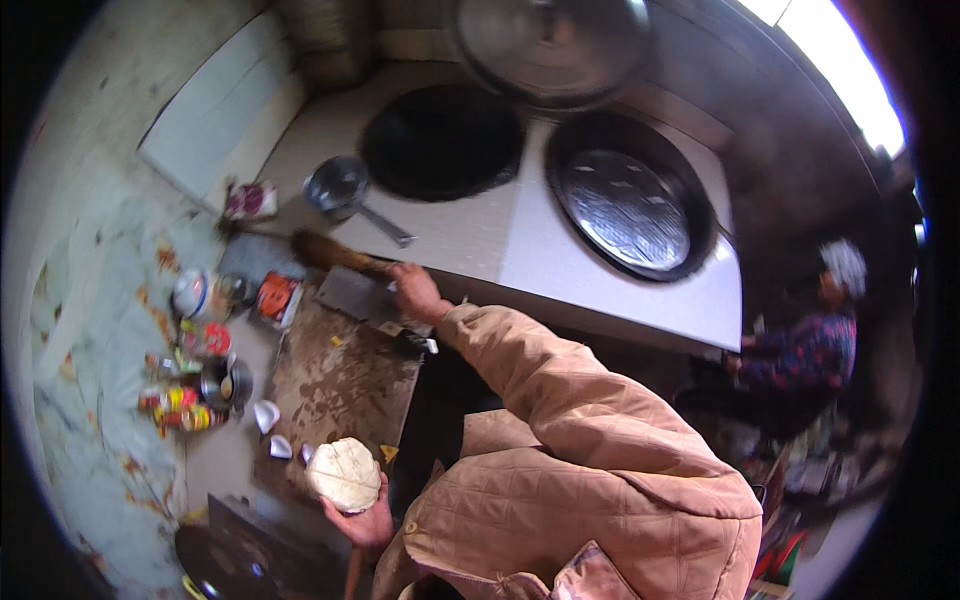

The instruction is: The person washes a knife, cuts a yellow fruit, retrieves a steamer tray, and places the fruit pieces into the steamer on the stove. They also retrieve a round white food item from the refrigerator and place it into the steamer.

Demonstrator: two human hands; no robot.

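Observation:
A round, cream-coloured lump (344,475), scored by crossing lines and perhaps dough or a vegetable, rests in my left hand (364,517). My fingers cup it from below, over the near end of a wet wooden cutting board (330,375). At the board's far end, my right hand (420,292) is beside a cleaver's broad metal blade (352,291) and the end of a brown wooden-handled tool (326,251). Blur hides whether its fingers grip either one. Pieces of white shell or peel (266,416) lie at the board's left edge.
Beyond the board, a tiled stove (480,232) holds a dark wok (442,142), a second pan (630,206) with a shiny inside, and a metal ladle (360,202). Bottles (180,409) and jars line the left wall. A person (810,337) sits at the right.

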